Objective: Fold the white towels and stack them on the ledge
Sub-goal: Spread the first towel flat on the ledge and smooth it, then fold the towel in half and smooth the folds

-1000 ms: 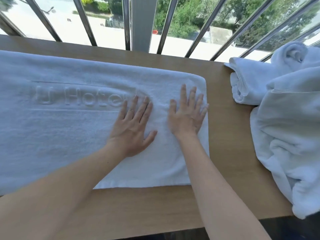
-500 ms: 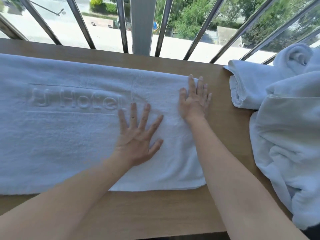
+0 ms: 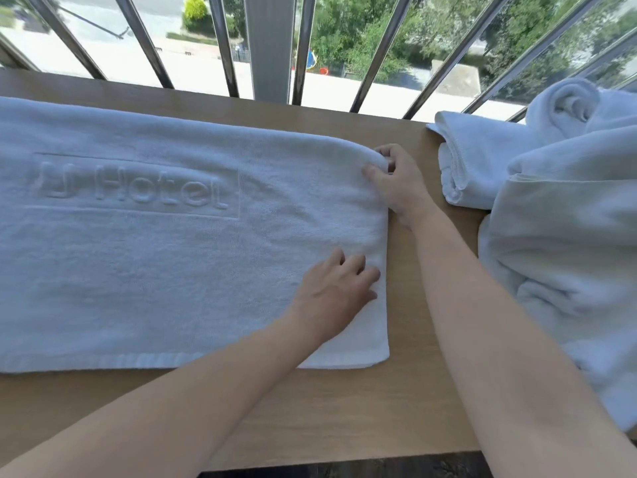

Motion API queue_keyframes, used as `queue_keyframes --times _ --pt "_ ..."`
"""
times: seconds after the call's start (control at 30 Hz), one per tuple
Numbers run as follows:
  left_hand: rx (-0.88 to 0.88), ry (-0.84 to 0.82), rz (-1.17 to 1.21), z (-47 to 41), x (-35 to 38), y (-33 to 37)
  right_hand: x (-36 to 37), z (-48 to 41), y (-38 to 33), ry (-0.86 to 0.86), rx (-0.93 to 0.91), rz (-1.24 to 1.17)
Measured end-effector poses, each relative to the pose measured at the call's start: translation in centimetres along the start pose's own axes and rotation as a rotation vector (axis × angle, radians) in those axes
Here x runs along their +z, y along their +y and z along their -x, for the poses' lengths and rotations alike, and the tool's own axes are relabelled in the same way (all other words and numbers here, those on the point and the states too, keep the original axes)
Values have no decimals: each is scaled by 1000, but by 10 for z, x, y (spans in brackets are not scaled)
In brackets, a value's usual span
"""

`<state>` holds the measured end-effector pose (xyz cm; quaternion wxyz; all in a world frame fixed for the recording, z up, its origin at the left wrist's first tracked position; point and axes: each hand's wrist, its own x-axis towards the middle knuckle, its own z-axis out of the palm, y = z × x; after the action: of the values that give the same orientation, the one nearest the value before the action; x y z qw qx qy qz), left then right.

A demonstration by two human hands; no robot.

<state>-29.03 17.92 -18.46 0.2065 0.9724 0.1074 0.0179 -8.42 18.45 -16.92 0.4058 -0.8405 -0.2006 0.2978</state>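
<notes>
White towel (image 3: 155,270) is spread flat over the wooden ledge (image 3: 344,419), and its left part is cut off by the picture edge. Raised letters are woven into the cloth inside a framed panel (image 3: 134,188): the word "Hotel" can be read, and before it a sign like two small hooks is seen, which cannot be made out surely. A ribbed border is seen along the near edge.

At the right side of the ledge a heap of other white towels (image 3: 565,257) is lying loosely, partly cut off by the frame; just behind it a folded towel (image 3: 482,160) and a rolled end (image 3: 568,101) are visible. How many pieces are in the heap cannot be told.

Behind the ledge metal railing bars (image 3: 269,46) are standing, with trees and a pale street seen through them.

The right hand (image 3: 396,184) is placed at the far right corner of the spread towel, and this corner is pinched in its grip between thumb and fingers. The left hand (image 3: 337,294) is laid near the right edge with fingers bent; whether cloth is held in its grip cannot be told, because the fingertips are hidden.
</notes>
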Motion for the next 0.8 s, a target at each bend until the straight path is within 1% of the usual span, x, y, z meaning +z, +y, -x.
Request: queue_keyframes --times 0.07,0.17,0.23,0.33,0.43,0.53,0.6,0.7,0.8 --pt "-182 -8 84 -7 2 4 -1 5 3 -35 41 -144" --pt "-304 52 154 -13 6 8 -2 10 5 -90 148 -294" --pt "-384 80 227 -16 5 8 -5 15 5 -144 193 -293" --pt "-493 90 380 -16 3 1 -13 26 6 -260 198 -285" --pt "-522 103 524 -16 0 -7 -17 40 9 -327 175 -301" --pt "-518 117 564 -16 -2 -11 -17 57 19 -332 206 -362" --pt "-486 127 515 -14 -3 -10 -15 70 29 -292 244 -365" --pt "-454 74 403 -10 -1 -7 -10 86 44 -226 234 -264" --pt "-403 64 354 -4 2 -7 -5 104 53 -232 264 -297"
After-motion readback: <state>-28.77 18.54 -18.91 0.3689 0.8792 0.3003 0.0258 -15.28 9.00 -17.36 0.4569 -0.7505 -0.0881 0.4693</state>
